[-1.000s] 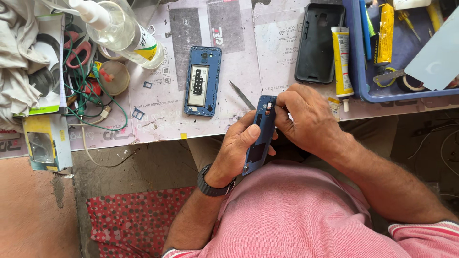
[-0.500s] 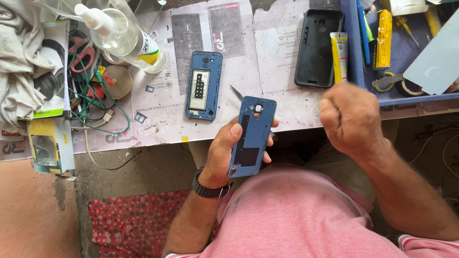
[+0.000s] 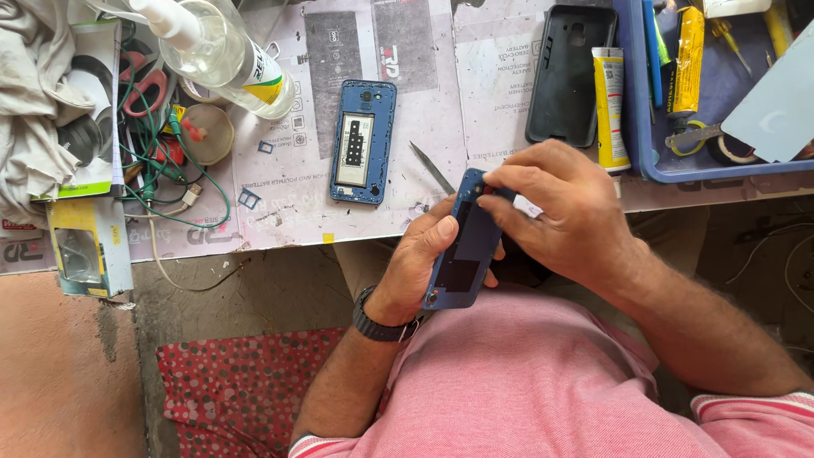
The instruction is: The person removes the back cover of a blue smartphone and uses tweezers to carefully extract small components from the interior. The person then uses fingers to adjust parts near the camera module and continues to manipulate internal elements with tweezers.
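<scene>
At centre frame we cradle the blue back cover [image 3: 465, 246] in our left hand [image 3: 420, 259], fingers curled around it, while our right hand [image 3: 560, 216] pinches its upper corner; keep that pinch steady, just below the worktop [image 3: 280, 216] edge.

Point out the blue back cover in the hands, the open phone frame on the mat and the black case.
blue back cover [image 3: 465, 254]: head view, on its dark inner panel.
open phone frame [image 3: 363, 142]: head view, on its pale centre plate.
black case [image 3: 570, 76]: head view, on its inner face.
</scene>
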